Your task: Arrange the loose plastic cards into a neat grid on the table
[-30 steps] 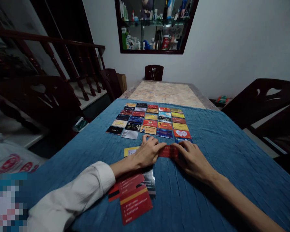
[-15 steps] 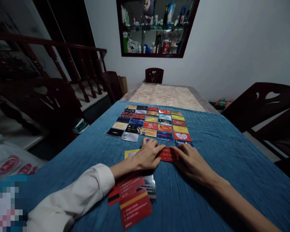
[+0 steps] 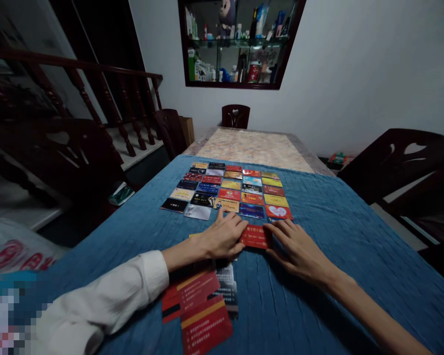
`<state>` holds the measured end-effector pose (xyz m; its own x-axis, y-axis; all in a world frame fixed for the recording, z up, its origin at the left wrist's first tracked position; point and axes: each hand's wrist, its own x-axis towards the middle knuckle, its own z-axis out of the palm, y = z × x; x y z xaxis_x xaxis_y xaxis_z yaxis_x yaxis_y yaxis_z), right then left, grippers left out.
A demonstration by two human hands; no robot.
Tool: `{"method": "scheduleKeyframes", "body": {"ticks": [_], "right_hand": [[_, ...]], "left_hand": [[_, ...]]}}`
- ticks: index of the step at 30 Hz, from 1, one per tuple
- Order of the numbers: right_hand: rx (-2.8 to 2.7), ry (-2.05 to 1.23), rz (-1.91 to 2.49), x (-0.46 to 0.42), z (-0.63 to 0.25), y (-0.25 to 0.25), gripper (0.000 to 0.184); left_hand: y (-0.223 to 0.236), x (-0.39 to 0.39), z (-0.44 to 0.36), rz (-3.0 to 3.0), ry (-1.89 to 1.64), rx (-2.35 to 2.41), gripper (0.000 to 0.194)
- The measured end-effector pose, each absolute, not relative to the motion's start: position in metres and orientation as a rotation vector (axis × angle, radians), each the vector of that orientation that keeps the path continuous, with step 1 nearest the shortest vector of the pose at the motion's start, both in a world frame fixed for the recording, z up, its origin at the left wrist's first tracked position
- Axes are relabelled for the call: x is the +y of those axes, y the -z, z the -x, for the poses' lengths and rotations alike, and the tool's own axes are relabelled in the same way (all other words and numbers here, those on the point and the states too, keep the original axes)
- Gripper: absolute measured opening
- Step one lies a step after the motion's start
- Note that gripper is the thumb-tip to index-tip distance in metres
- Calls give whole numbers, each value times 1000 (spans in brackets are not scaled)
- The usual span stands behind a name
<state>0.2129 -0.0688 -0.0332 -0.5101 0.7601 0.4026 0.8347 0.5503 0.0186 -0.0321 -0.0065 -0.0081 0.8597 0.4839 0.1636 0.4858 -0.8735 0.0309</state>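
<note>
A red plastic card (image 3: 256, 237) with pale lettering lies face up between my hands, just above or on the blue cloth. My left hand (image 3: 225, 234) has its thumb and forefinger closed on the card's left edge. At the right edge my right hand (image 3: 294, 241) pinches it between thumb and fingers. Beyond my hands, many colourful cards are laid in close rows, among them a silver card (image 3: 197, 212) and a card with a heart (image 3: 278, 212). Below my left forearm is a loose pile with a red card (image 3: 206, 325) on top; the forearm covers part of it.
A blue cloth (image 3: 340, 256) covers the near part of the table, and the patterned tabletop (image 3: 251, 145) shows beyond. Dark wooden chairs stand around, one at the right (image 3: 399, 162). A white plastic bag (image 3: 15, 246) is at the left. A glass-shelved wall cabinet (image 3: 244, 44) is ahead.
The red card has turned flatter toward me, so more of its lettering shows. My fingers have shifted slightly along its edges, and the view has moved a little.
</note>
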Motion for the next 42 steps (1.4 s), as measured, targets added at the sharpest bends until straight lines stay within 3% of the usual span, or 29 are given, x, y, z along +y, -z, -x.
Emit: {"method": "scheduleKeyframes", "body": {"ticks": [13,26,35,42], "right_hand": [[-2423,330,1197,-5,-208,3,51],[-2487,441,1338,102,-211,-18,37],[-2525,405,1527,166,-207,-25,25],[-2516,364,1644,205,-202,-22,33]], "left_hand": [[-23,52,41,2957,285,-809,41],[-52,147,30,2860,174,-885,32],[-48,205,17,2822,105,-1070,23],[-34,248,10,2823,90,-1156,31]]}}
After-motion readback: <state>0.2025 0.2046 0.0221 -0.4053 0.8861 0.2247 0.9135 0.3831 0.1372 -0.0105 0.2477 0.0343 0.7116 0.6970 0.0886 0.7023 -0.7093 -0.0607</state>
